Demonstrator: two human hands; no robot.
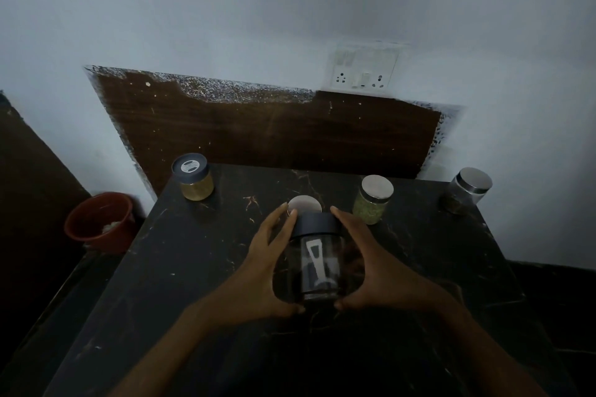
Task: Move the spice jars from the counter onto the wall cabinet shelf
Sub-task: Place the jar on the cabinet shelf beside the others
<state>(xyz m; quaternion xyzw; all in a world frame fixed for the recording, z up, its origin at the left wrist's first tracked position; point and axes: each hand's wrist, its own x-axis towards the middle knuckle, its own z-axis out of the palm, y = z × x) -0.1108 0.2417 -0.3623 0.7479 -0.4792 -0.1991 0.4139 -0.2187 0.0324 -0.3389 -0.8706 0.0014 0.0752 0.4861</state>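
Centrally, just below the middle of the view, a clear black-lidded jar (319, 255) is cupped between both hands over the dark marbled tabletop (180, 284). The left hand (267, 267) curves round its 9 o'clock side and the right hand (371, 264) round its 3 o'clock side. The thumbs nearly meet under its near edge at 6 o'clock and the fingers reach up to the lid. The thumbs cover the jar's base, so I cannot tell whether it rests on the tabletop or hangs above it. A pale shape shows through the glass, too blurred to name, and the contents are lost in the gloom.

At 12 o'clock from this jar a silver lid (304, 205) shows over the black one; the jar beneath it is hidden. At 10 o'clock, on the far left corner, stands a yellow-filled jar (193, 185) with a dark lid. At 1 o'clock stands a green-filled jar (371, 208), and at 2 o'clock, near the far right corner, a silver-capped jar (464, 195) whose dark contents are unclear.

Off the tabletop at 9 o'clock sits a red bucket (100, 222) holding something pale and indistinct. Both forearms are cut off by the bottom edge.
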